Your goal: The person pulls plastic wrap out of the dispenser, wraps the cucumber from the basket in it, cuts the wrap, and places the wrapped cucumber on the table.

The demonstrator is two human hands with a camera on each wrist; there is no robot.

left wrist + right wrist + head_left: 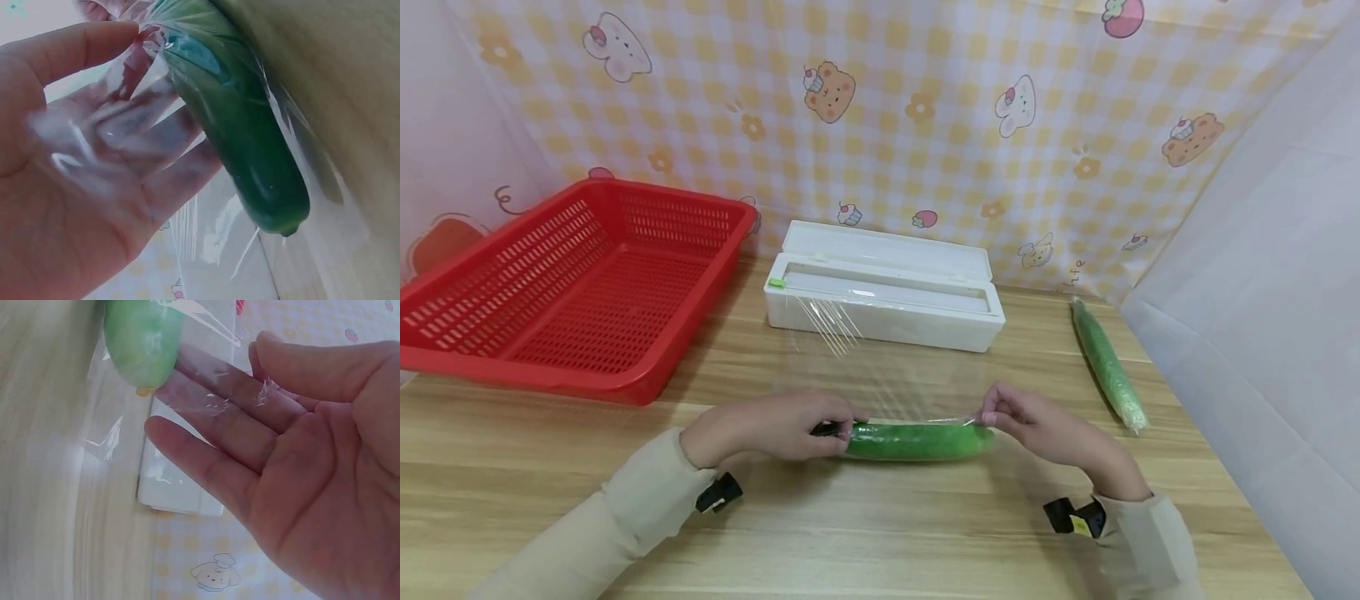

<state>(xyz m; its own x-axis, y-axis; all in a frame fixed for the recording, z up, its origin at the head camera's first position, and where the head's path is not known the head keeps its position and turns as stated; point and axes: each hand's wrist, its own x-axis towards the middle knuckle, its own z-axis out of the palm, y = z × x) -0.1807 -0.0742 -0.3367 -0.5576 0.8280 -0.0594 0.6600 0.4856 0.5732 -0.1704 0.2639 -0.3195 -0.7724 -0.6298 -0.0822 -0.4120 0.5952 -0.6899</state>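
Observation:
A green cucumber [917, 442] lies crosswise on the table between my hands, with clear cling film [81, 150] over it. My left hand [790, 425] is at its left end, thumb and index finger pinching gathered film against the cucumber's side. Loose film covers that palm in the left wrist view. At the other end my right hand [1037, 421] pinches the film edge between thumb and index finger, its other fingers extended behind the film. The film stretches back to a white cling film box [883, 321] with its lid raised.
On the left stands a red plastic basket [651, 392]. A second cucumber [1105, 362], wrapped in film, lies near the table's right edge. Behind the box hangs a checked cloth [917, 167]. Bare wooden tabletop [880, 533] shows in front of my hands.

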